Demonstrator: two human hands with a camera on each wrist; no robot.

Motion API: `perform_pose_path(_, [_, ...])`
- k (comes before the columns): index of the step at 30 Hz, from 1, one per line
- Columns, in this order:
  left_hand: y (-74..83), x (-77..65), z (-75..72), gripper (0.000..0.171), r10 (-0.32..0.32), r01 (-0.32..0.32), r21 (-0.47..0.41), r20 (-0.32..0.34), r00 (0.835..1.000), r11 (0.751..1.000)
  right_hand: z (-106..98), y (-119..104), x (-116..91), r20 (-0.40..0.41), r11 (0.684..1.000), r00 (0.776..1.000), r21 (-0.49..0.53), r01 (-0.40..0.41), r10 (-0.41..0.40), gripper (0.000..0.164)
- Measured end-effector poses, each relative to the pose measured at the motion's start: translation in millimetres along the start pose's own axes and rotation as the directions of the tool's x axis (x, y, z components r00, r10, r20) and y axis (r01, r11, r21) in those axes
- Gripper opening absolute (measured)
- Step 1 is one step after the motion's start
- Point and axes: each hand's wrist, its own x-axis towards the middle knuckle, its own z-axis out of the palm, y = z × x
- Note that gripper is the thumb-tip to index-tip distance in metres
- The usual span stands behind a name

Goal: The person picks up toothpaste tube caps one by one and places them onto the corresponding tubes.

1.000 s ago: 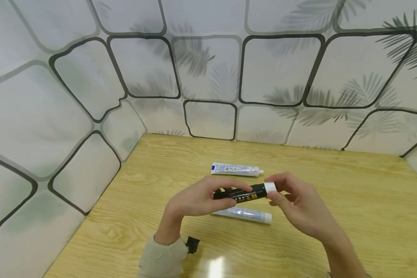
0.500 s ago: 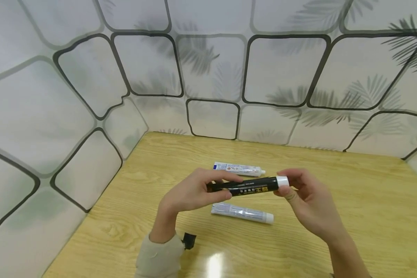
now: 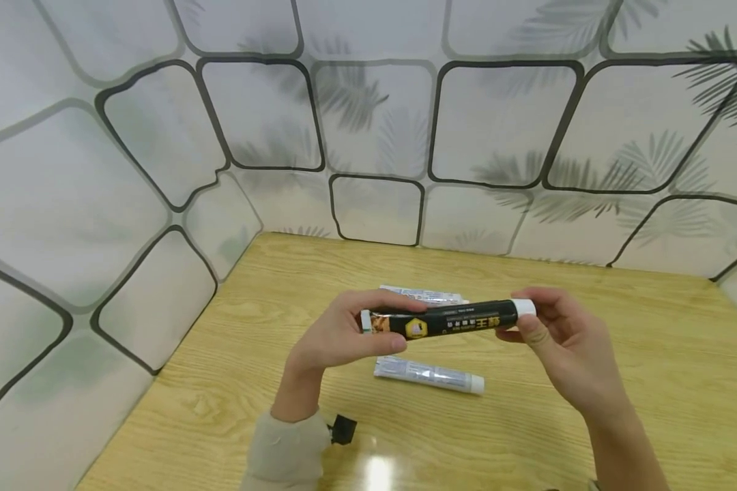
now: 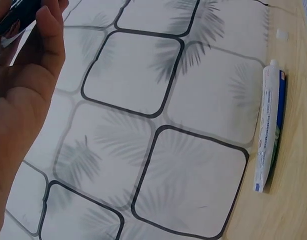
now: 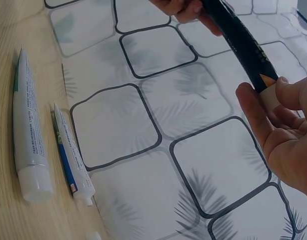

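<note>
Tube (image 3: 451,322), black, flat end (image 3: 366,321) now showing, left fingers (image 3: 393,299) gripping it, right fingers (image 3: 542,335) pinching white cap (image 3: 524,307)

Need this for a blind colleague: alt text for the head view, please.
A person's left grip holds a black tube by its tail end above a wood-grain table; the right grip pinches its white cap. A near pale tube and a far pale tube lie there.

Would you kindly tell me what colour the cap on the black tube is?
The cap on the black tube is white, seen best in the head view.
</note>
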Motion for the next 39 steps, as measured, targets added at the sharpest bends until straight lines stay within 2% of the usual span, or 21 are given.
perform_pose_path(3, [-1.4, 3.7, 7.0, 0.039, -0.001, -0.003, -0.115, -0.032, 1.0, 0.993, -2, 0, 0, -0.02, 0.999, 1.0, 0.035, -0.003, 0.004, 0.027])
perform_pose_path(6, [-2.3, 8.0, 13.7, 0.042, -0.019, 0.005, -0.219, -0.063, 0.998, 0.976, -4, 0, 0, -0.04, 0.999, 0.999, 0.051, -0.004, 0.006, 0.028])
perform_pose_path(10, [-2.3, 12.3, 17.9, 0.048, -0.036, 0.01, -0.22, -0.113, 0.993, 0.976, -5, 3, 0, -0.065, 1.0, 0.998, -0.017, -0.007, 0.006, 0.026])
perform_pose_path(13, [-2.2, 12.8, 16.5, 0.049, -0.047, 0.022, -0.186, -0.13, 0.99, 0.982, -4, 7, -1, -0.066, 0.994, 0.998, -0.112, -0.007, 0.0, 0.023])
perform_pose_path(16, [-2.6, 11.3, 13.4, 0.049, -0.054, 0.031, -0.177, -0.122, 0.991, 0.984, -4, 9, -2, -0.044, 0.951, 0.999, -0.308, 0.009, -0.024, 0.02])
perform_pose_path(20, [-2.3, 9.2, 10.4, 0.044, -0.061, 0.037, -0.233, -0.097, 0.993, 0.972, -4, 9, -3, -0.002, 0.824, 0.998, -0.565, 0.05, -0.062, 0.019])
perform_pose_path(23, [-1.8, 8.2, 9.9, 0.037, -0.069, 0.044, -0.287, -0.078, 0.995, 0.957, -4, 9, -4, 0.024, 0.766, 0.997, -0.639, 0.076, -0.079, 0.021])
perform_pose_path(26, [-1.4, 6.4, 9.6, 0.031, -0.069, 0.045, -0.314, -0.063, 0.996, 0.948, -3, 11, -4, 0.05, 0.747, 0.993, -0.656, 0.112, -0.105, 0.026])
perform_pose_path(30, [0.1, 3.3, 8.9, 0.029, -0.068, 0.051, -0.322, -0.042, 0.997, 0.945, 0, 16, -4, 0.047, 0.775, 0.991, -0.619, 0.126, -0.123, 0.033])
perform_pose_path(32, [0.7, 2.3, 8.6, 0.031, -0.062, 0.051, -0.317, -0.025, 0.998, 0.947, 3, 18, -3, 0.013, 0.8, 0.996, -0.595, 0.079, -0.089, 0.038])
perform_pose_path(35, [-0.7, 2.4, 8.3, 0.035, -0.063, 0.061, -0.275, -0.001, 0.998, 0.96, 4, 19, -3, -0.072, 0.818, 0.994, -0.565, -0.109, 0.083, 0.047])
perform_pose_path(37, [-5.0, 3.8, 7.7, 0.037, -0.08, 0.079, -0.227, 0.005, 0.997, 0.971, 3, 21, -2, -0.122, 0.814, 0.966, -0.522, -0.257, 0.227, 0.05])
perform_pose_path(39, [-10.5, 5.1, 6.6, 0.037, -0.131, 0.127, -0.168, -0.011, 0.991, 0.978, -1, 24, 0, -0.148, 0.79, 0.923, -0.479, -0.381, 0.356, 0.052])
